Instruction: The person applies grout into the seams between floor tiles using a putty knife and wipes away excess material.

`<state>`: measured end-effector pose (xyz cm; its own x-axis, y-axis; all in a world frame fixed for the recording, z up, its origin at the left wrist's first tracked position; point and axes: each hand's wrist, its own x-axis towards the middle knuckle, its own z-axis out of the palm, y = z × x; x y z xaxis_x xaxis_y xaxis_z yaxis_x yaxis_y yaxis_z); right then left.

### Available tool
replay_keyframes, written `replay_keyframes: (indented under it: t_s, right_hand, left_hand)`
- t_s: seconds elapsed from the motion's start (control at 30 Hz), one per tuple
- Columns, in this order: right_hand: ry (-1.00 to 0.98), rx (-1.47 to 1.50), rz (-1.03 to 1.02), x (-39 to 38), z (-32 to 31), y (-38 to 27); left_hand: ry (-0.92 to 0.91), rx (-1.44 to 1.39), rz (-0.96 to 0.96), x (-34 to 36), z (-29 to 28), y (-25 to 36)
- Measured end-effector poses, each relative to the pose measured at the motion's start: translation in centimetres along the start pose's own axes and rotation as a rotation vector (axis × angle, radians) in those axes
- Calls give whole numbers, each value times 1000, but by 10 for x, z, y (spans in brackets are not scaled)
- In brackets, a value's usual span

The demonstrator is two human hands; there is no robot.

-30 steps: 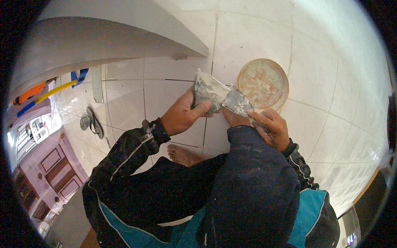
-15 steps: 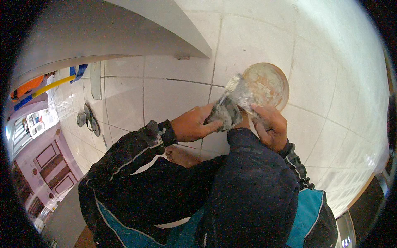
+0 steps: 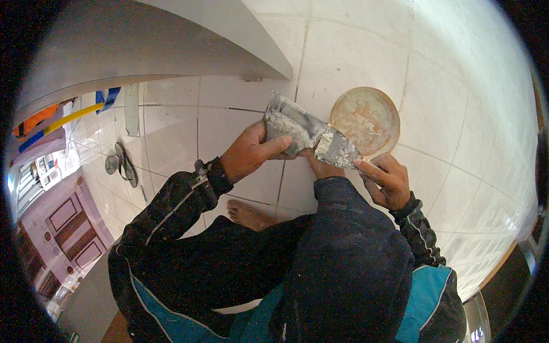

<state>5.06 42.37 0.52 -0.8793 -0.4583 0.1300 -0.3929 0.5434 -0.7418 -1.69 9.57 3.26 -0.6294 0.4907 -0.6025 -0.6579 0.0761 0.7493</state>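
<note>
My left hand point(image 3: 251, 151) grips a flat grey piece point(image 3: 300, 120) smeared with pale paste. Its exact kind cannot be made out. Held by its narrow end in my right hand point(image 3: 389, 180) is a putty knife point(image 3: 340, 151) with a tapering grey blade and cream paste on it. The blade's wide end meets the right edge of the grey piece, where a lump of paste sits. Fingers of my right hand pinch the knife, hiding its end. Just beyond both hands, a shallow round dish point(image 3: 366, 117) with cream residue inside rests on the floor.
White floor tiles point(image 3: 240, 131) spread around me. A grey panel point(image 3: 171, 46) juts in overhead at the upper left. Flip-flops point(image 3: 127, 166) lie on the left, near a pale strip point(image 3: 132, 111). My bare foot point(image 3: 249, 214) is below my left hand. A pink door point(image 3: 66, 223) stands far left.
My left hand has moved slightly left and turned the grey piece broadside. My right hand has shifted right and a little down with the putty knife, uncovering more of the dish.
</note>
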Motion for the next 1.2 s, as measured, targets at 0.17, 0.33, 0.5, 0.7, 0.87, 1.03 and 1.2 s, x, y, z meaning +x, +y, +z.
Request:
replay_keyframes:
  t_s: [0.17, 0.33, 0.5, 0.7, 0.87, 1.03, 1.2]
  right_hand:
    - [-97, -57, -71, 9, -14, 1]
    - [-126, -34, -178, 20, -9, 5]
    - [-121, 26, -128, 23, 5, -3]
    - [-33, 103, -38, 33, 24, -16]
    - [36, 172, 68, 35, 31, -20]
    - [171, 157, 1, 23, 14, -7]
    - [45, 82, -119, 9, -5, 10]
  left_hand:
    - [-98, 65, -42, 2, -4, 5]
    - [-102, 243, -49, 0, -1, 6]
    - [-196, 181, 21, 0, 7, 11]
    - [-254, 166, -5, -1, 10, 9]
    - [-387, 437, -33, -6, 14, -2]
    - [-183, 309, 4, 3, 4, -16]
    - [-20, 118, 87, 7, -7, -7]
